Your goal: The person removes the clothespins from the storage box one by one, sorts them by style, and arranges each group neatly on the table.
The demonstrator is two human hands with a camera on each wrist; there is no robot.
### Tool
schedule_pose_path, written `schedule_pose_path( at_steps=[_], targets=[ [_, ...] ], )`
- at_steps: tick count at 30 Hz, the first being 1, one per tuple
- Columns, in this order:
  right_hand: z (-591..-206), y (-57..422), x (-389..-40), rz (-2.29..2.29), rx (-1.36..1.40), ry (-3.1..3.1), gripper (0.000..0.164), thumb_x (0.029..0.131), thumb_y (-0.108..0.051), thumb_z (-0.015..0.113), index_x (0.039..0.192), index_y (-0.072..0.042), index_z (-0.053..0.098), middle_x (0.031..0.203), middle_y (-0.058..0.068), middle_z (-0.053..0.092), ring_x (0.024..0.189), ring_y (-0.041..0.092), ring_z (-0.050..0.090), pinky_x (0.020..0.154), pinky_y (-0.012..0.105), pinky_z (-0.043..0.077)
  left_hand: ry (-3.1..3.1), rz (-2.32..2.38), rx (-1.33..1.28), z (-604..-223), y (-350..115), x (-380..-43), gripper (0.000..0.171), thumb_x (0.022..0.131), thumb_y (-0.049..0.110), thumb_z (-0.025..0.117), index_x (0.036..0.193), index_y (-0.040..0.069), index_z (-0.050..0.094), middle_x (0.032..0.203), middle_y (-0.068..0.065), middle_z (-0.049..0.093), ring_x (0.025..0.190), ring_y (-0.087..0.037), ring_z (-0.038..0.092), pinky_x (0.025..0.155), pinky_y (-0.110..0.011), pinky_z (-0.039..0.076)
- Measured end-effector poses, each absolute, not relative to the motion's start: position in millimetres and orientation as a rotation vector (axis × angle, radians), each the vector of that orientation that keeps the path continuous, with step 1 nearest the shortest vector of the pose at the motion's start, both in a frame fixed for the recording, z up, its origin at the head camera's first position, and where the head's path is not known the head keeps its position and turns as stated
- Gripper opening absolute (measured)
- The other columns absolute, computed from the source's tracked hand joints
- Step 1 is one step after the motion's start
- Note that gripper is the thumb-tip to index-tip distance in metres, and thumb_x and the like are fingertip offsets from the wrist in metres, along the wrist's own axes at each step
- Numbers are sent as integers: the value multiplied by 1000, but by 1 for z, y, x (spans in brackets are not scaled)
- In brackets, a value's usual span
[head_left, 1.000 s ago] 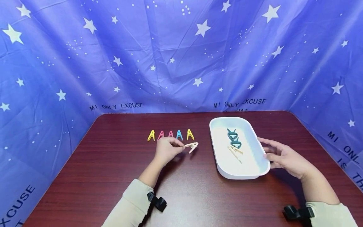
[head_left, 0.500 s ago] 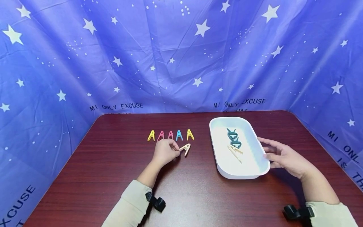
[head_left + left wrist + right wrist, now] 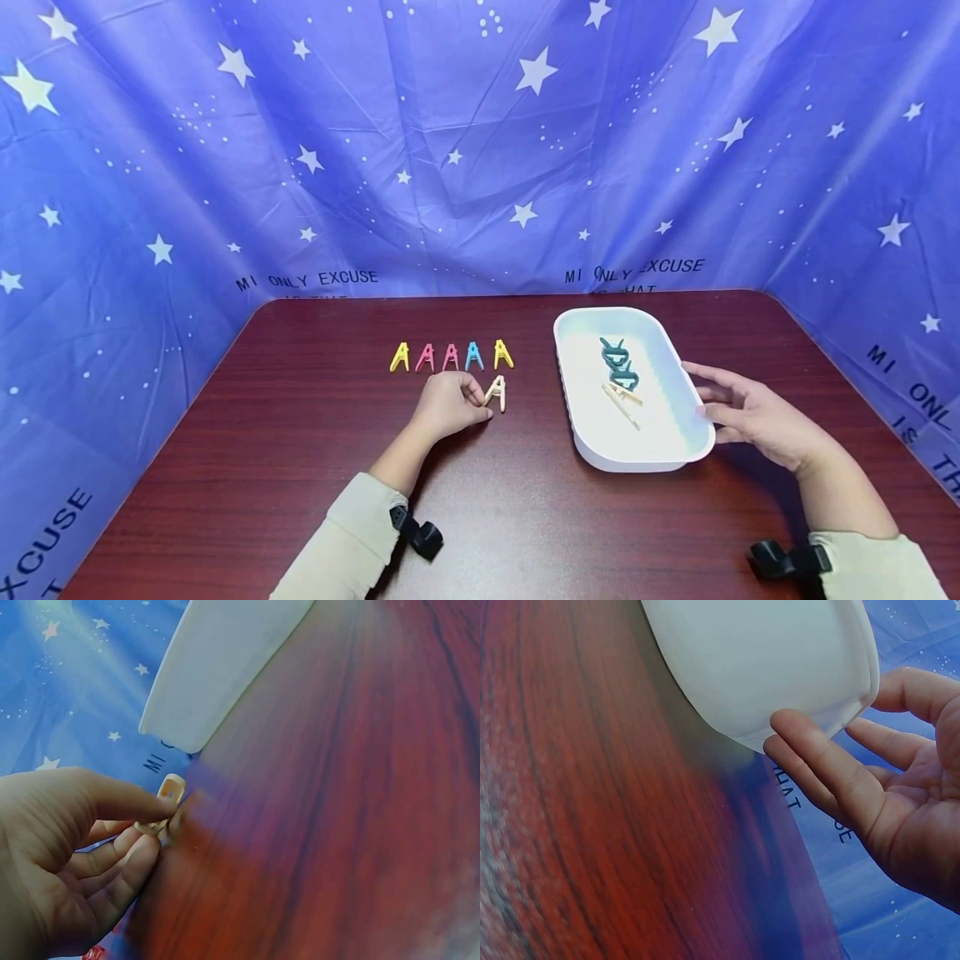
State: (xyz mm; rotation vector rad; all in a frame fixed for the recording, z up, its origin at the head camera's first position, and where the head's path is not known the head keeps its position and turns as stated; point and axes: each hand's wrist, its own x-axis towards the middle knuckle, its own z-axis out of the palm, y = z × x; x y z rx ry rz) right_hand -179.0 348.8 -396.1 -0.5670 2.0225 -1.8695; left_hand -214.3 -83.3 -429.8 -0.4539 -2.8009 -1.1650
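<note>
One cream clothespin (image 3: 501,392): pinched it between thumb and fingers of the left hand (image 3: 448,404), seemingly by the left leg. Touched the right side of a white tray (image 3: 637,465) with fairly straight fingers of the right hand (image 3: 772,425), without any firm grasp on show. Had the clothespin at the middle of the worktop (image 3: 315,417), just nearer than a row of five coloured clothespins (image 3: 472,350) and well left of the tray. Could not tell whether resting on the surface or just above.

Might have swivelled or slipped free, through a hold seemingly on one leg alone. Might have knocked the row askew, because of knuckles so near its middle. Might also have dragged or tipped the tray, through an uneven push from the right hand, and so sent the green clips (image 3: 622,380) and the other cream clothespin (image 3: 620,406) sliding inside.

Pointed far with the joined end; spread both legs toward the near edge. Ran near to far along the long axis, with a slight lean left at the near end. Faced much the same way as the row.
</note>
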Motion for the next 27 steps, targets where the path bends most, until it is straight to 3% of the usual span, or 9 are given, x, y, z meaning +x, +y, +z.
schedule_pose_path(
  at_steps=[14, 27],
  targets=[
    [-394, 349, -179, -1881, -581, 1997, 58, 96, 10, 48, 146, -20, 43, 120, 4, 65, 100, 23, 67, 70, 45, 58, -2784, -1634, -465, -430, -78, -215, 39, 62, 9, 92, 93, 5, 69, 82, -2, 66, 66, -10, 67, 63, -26, 55],
    [-396, 349, -179, -1887, -578, 1987, 58, 96, 11, 47, 145, -21, 44, 119, 5, 65, 99, 23, 68, 71, 45, 58, -2793, -1563, -441, -432, -74, -216, 38, 62, 14, 93, 93, 7, 71, 82, 0, 66, 64, -8, 64, 61, -26, 54]
  ],
)
